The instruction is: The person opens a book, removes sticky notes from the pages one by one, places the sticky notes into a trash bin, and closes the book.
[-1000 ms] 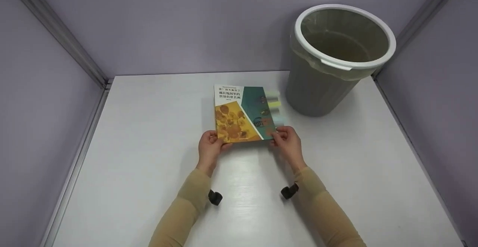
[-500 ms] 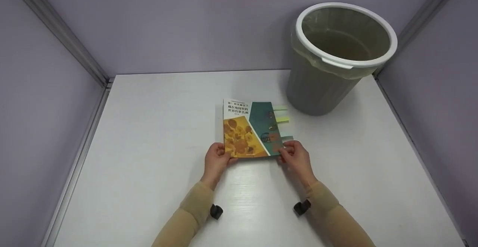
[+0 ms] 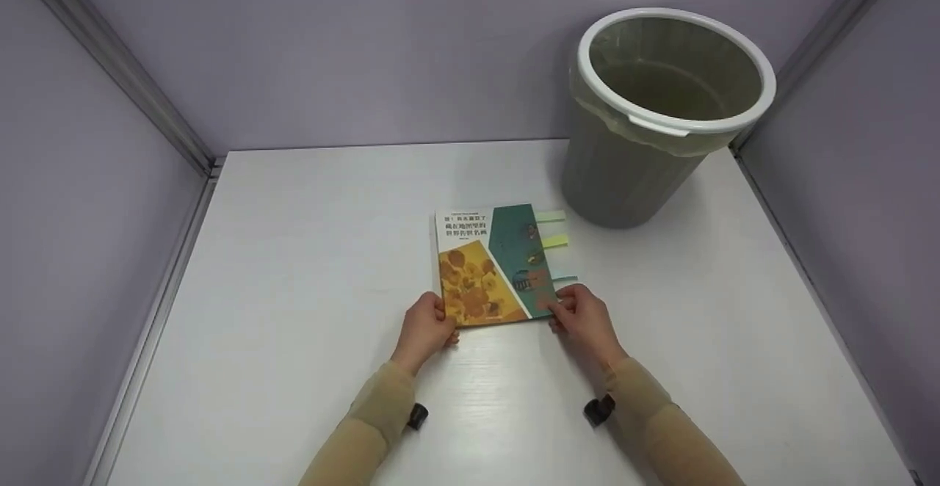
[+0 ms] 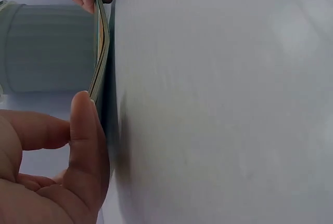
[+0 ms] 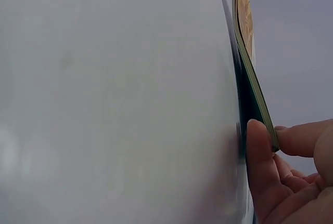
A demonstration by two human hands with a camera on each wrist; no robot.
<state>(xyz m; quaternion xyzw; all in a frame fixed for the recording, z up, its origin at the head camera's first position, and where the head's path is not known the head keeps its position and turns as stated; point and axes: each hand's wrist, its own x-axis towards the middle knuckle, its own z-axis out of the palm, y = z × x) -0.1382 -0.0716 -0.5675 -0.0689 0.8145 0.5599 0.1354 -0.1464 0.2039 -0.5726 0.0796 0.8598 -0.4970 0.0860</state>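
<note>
A thin paperback book [image 3: 477, 266] lies face up at the middle of the table, its cover part sunflower painting, part green, with Chinese text on white. Three coloured sticky tabs [image 3: 556, 241] poke out from its right side. My left hand [image 3: 427, 328] pinches the near left corner. At the near right corner my right hand [image 3: 586, 317] grips between thumb and fingers. In the right wrist view the book's edge [image 5: 255, 86] bends up from the table toward the right fingers [image 5: 263, 156]. The left wrist view shows the left fingers [image 4: 83, 146] at the other end.
A grey trash bin [image 3: 624, 170] with a white rim and a clear liner stands at the back right, just beyond the book. Pale panels [image 3: 367, 53] wall the white table [image 3: 308, 251] at the back and both sides.
Both hands have drawn the book toward the body and slightly right. In the last half second it has come down lower and turned slightly. The bin stays put.
</note>
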